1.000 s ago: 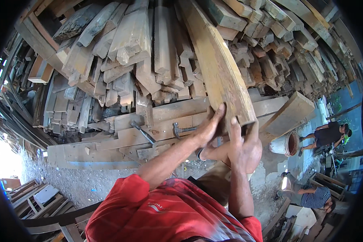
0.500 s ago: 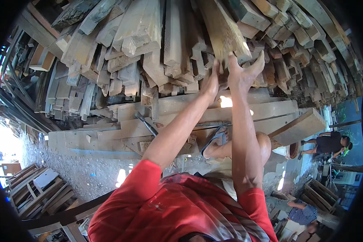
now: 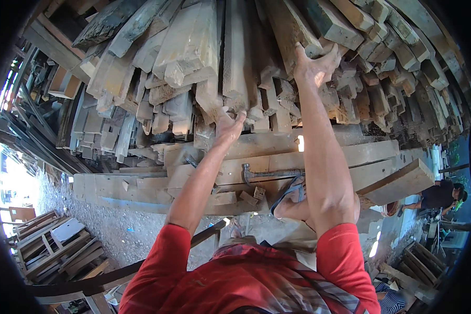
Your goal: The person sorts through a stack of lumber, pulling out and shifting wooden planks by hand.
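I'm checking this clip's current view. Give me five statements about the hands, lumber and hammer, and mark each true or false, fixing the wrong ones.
1. The right hand is higher in the picture than the left hand. True.
2. The right hand is far from any wood. False: it is at the end of a board in the stack.
3. A hammer lies lower in the picture than both hands. True.
4. The left hand is holding the hammer. False: it is at the end of a beam, apart from the hammer.
5. Both shirt sleeves are blue. False: they are red.
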`<state>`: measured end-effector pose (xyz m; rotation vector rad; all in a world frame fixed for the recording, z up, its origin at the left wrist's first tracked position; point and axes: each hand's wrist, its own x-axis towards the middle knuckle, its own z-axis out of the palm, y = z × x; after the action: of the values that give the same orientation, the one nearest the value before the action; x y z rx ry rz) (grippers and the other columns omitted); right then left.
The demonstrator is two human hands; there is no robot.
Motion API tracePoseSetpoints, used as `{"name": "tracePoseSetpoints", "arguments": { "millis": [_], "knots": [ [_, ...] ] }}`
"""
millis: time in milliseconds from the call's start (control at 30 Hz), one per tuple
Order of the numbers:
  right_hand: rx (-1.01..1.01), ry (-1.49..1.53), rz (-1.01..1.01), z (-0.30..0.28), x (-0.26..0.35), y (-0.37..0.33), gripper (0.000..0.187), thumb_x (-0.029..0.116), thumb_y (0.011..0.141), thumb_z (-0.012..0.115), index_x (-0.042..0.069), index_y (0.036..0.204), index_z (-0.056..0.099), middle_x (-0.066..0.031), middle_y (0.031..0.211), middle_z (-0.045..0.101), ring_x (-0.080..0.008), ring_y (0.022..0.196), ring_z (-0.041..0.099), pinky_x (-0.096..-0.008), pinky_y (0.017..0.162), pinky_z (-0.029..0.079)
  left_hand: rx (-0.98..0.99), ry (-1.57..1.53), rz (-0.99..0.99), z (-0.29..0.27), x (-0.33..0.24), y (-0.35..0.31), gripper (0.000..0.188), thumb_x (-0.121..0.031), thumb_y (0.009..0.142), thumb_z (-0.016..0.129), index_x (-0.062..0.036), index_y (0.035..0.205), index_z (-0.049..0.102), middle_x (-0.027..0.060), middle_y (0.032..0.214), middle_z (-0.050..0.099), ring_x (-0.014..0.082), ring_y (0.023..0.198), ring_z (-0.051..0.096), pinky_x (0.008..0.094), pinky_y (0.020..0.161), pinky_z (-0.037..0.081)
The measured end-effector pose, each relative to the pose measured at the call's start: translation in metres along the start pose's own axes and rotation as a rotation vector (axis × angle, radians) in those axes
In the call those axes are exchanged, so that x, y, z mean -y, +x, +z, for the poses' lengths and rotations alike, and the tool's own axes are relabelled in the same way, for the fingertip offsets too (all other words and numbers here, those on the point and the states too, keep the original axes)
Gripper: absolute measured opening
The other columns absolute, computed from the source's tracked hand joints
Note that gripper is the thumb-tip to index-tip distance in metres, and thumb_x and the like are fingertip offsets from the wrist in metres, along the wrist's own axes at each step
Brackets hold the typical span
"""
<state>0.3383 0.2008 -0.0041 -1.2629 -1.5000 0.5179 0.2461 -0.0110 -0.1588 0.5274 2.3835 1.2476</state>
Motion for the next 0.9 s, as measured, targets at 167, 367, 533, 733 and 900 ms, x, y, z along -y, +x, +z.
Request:
{"name": "tracePoseSetpoints", "arguments": {
  "millis": [167, 367, 533, 733, 900],
  "knots": [
    [0.011, -0.094, -0.035, 0.018, -0.015, 0.019, 0.118, 0.053, 0.068, 0.089, 0.001, 0.157, 0.031, -0.0286, 0.156, 0.038, -0.0445, 0.145, 0.037, -0.0549, 0.119, 0.034, -0.057, 0.032, 0.120, 0.000, -0.021, -0.012, 0.074, -0.043, 0.088, 0.077, 0.0018, 0.140, 0.049, 0.0231, 0.125, 0.068, 0.0353, 0.115, 0.066, 0.0443, 0.103, 0.050],
    [0.008, -0.009, -0.157, -0.008, -0.015, 0.005, 0.118, 0.065, 0.071, 0.086, -0.003, 0.153, 0.034, -0.0338, 0.153, 0.037, -0.0484, 0.144, 0.037, -0.0600, 0.115, 0.034, -0.529, 0.139, 0.835, -0.114, -0.095, -0.034, 0.051, -0.019, 0.089, 0.077, -0.0019, 0.133, 0.058, 0.0166, 0.121, 0.064, 0.0336, 0.110, 0.063, 0.0433, 0.098, 0.049],
    [-0.041, 0.143, -0.684, -0.033, -0.010, -0.044, 0.087, 0.051, 0.083, 0.082, -0.006, 0.140, 0.050, -0.0328, 0.139, 0.053, -0.0472, 0.133, 0.049, -0.0536, 0.107, 0.043, -0.692, 0.399, 1.008, -0.181, -0.147, 0.027, 0.063, -0.033, 0.085, 0.079, -0.0018, 0.135, 0.057, 0.0221, 0.129, 0.061, 0.0403, 0.120, 0.057, 0.0495, 0.104, 0.045],
    [0.962, -0.134, 0.209, 0.040, -0.069, -0.145, 0.052, 0.040, 0.086, 0.082, -0.007, 0.103, 0.067, -0.0222, 0.096, 0.071, -0.0317, 0.083, 0.071, -0.0448, 0.076, 0.058, -0.174, 0.617, 0.591, -0.169, -0.156, 0.072, 0.098, -0.055, 0.075, 0.080, -0.0034, 0.151, 0.047, 0.0292, 0.137, 0.061, 0.0436, 0.126, 0.060, 0.0502, 0.107, 0.049],
    [1.147, 0.249, 0.797, 0.083, -0.090, -0.161, 0.048, 0.044, 0.087, 0.083, 0.000, 0.099, 0.066, -0.0126, 0.080, 0.071, -0.0204, 0.070, 0.071, -0.0361, 0.063, 0.057, -0.141, 0.611, 0.622, -0.174, -0.154, 0.070, 0.087, -0.048, 0.072, 0.080, -0.0027, 0.143, 0.058, 0.0282, 0.130, 0.067, 0.0404, 0.123, 0.063, 0.0477, 0.107, 0.050]
  ]
}}
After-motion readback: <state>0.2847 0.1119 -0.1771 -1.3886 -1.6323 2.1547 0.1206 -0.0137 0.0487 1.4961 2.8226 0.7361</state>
